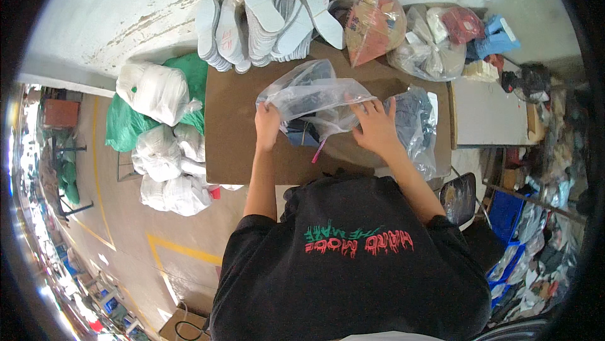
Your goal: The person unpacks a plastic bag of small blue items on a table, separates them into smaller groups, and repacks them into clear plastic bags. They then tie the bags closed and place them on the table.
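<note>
A clear plastic bag [302, 98] lies across the brown table, its mouth edge facing me. My left hand [267, 125] is closed on the bag's left edge. My right hand [376, 128] rests on its right side with fingers spread. Dark blue pieces [304, 134] show under and through the film; their kind is unclear. From the near edge of the bag sticks a thin pink strip [319, 150]. Right of my right hand, another clear bag [413, 123] holds dark grey pieces.
Stacks of grey insoles [261, 13] line the table's far edge, beside a bag of reddish-brown pieces [375, 26] and a knotted clear bag [432, 51]. White sacks [157, 92] are piled at left. A light side table [491, 114] and a stool [458, 199] stand at right.
</note>
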Tool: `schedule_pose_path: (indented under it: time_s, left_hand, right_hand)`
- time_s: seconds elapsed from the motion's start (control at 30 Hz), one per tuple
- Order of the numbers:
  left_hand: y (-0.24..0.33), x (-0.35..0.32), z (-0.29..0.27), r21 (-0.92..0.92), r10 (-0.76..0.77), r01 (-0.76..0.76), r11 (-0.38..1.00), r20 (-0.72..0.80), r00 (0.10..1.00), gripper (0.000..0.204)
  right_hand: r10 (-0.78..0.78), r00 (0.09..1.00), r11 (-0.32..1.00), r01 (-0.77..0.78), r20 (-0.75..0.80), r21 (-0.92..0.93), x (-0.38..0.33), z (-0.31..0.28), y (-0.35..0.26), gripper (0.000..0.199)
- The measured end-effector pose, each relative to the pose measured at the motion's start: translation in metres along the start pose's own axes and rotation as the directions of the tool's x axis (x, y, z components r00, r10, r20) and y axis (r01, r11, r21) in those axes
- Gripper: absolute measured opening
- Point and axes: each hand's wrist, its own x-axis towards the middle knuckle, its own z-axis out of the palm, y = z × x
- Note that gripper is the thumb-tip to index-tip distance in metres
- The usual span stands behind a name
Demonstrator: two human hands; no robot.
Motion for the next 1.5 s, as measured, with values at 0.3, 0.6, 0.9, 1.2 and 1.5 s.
schedule_pose_path:
  time_s: [0.3, 0.6, 0.9, 1.2, 1.5]
  left_hand:
    - [-0.031, -0.027, -0.017, 0.027, -0.44, 0.451, 0.892, 0.278, 0.854, 0.053]
    - [-0.056, -0.086, 0.01, -0.413, -0.305, 0.644, 0.644, 0.633, 0.712, 0.057]
    - [0.01, -0.055, 0.007, -0.736, 0.001, 0.544, 0.403, 0.594, 0.804, 0.049]
    - [0.025, -0.047, -0.038, 0.511, 0.446, -0.392, 0.765, 0.019, 0.895, 0.096]
    - [0.053, -0.082, -0.069, 0.28, 0.373, -0.429, 0.859, 0.231, 0.898, 0.033]
  right_hand:
    - [-0.073, 0.996, 0.962, 0.083, 0.046, -0.259, -0.019, 0.066, 0.02, 0.033]
    - [-0.229, 0.963, 0.969, 0.21, -0.146, -0.133, -0.026, 0.064, 0.006, 0.01]
    - [-0.259, 0.941, 0.966, 0.256, -0.218, -0.045, -0.039, 0.027, -0.012, 0.017]
    - [0.262, 0.838, 0.908, -0.047, -0.478, 0.416, -0.067, -0.052, 0.013, 0.046]
    - [0.883, 0.46, 0.423, -0.867, 0.096, 0.264, -0.154, 0.093, 0.093, 0.091]
